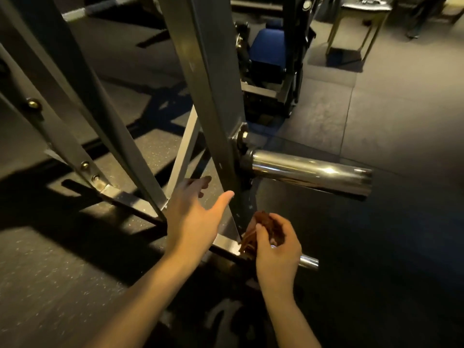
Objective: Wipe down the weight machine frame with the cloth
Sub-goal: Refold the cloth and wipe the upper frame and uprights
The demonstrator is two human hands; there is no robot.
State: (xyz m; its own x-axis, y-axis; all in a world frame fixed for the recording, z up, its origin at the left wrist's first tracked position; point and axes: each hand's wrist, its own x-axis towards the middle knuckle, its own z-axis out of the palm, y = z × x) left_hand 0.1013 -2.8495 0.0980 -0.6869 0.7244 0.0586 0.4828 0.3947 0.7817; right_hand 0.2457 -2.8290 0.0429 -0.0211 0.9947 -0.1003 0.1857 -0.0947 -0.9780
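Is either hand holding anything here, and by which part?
The right hand grips the brown cloth round its bunched-up body, with loose folds sticking out by the thumb. The left hand is open and holds nothing.

Brown cloth (261,232), grey frame (208,79)

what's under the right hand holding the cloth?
A short chrome peg pokes out past the right hand, which grips the brown cloth at the foot of the frame upright. The peg's mount is hidden by the hand.
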